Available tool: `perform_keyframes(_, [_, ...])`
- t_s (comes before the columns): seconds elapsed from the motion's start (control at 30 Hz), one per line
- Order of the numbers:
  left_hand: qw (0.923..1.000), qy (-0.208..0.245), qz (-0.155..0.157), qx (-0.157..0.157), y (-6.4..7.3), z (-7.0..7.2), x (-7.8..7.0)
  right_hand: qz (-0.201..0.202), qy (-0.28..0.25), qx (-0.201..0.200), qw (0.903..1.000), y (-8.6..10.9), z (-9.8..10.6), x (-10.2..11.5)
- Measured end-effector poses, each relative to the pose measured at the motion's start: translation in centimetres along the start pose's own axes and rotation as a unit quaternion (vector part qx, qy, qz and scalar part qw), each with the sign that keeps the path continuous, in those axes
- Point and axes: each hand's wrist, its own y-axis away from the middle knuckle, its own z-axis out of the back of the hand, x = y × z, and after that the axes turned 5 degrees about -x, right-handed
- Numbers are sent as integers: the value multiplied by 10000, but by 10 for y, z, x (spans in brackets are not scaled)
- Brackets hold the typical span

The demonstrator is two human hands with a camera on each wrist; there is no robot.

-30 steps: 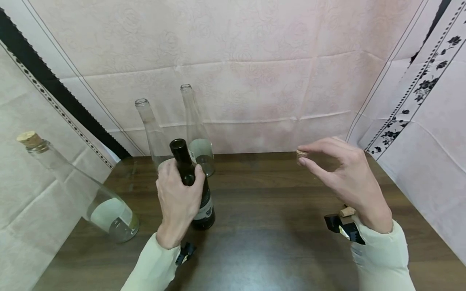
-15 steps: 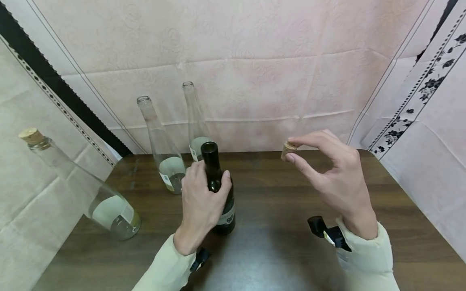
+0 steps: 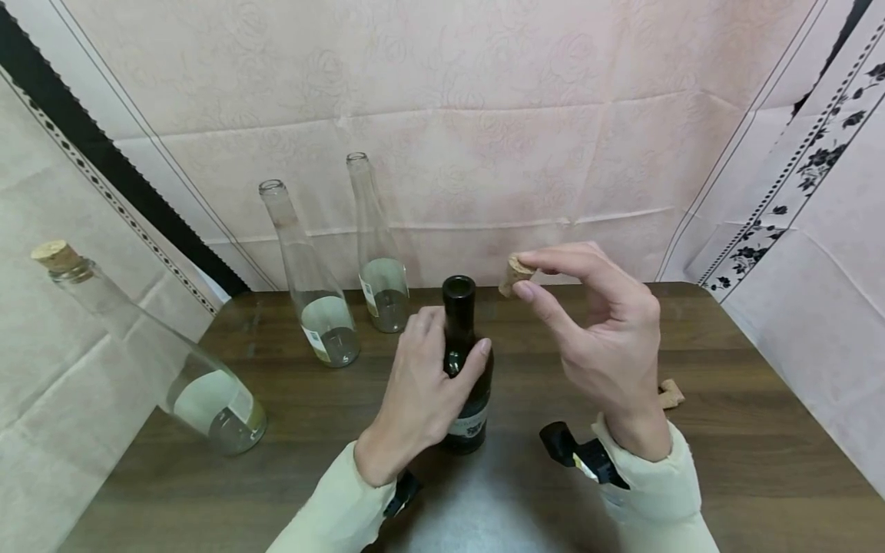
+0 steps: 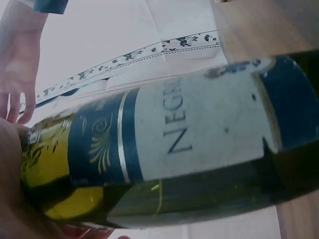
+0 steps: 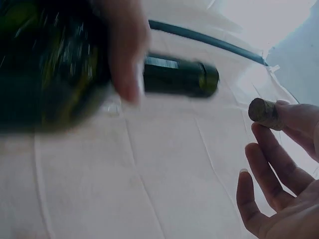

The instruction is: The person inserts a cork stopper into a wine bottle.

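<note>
The left hand (image 3: 418, 384) grips the dark bottle (image 3: 459, 330), whose neck rises between thumb and fingers; the right hand (image 3: 608, 330) pinches a cork (image 3: 515, 274) at its fingertips.

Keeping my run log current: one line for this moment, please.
left hand: holds dark bottle | right hand: pinches cork | bottle mouth: uncorked | cork: apart from mouth

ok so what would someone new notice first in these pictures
Probably the dark bottle near the middle of the head view, its mouth uncovered, gripped by the left hand. Right of its mouth there, the right hand pinches a cork. Then perhaps the clear bottle at far left, topped by a cork stopper.
</note>
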Motion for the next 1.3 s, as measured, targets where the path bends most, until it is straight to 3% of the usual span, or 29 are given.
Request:
perform_keyframes(0.17, [9989, 220, -284, 317, -1, -6, -5, -18, 9, 43, 10000, 1, -9, 0])
perform_keyframes(0.4, [9966, 282, -620, 460, -4, -14, -11, -292, 752, 302, 9963, -1, -12, -2])
perform_keyframes(0.83, [9974, 157, -498, 503, -2, -16, -11, -464, 955, 638, 9923, 1, -5, -7])
perform_keyframes(1.3, [9970, 286, -508, 512, -3, -16, -10, -346, 1149, 901, 9887, 2, 0, -9])
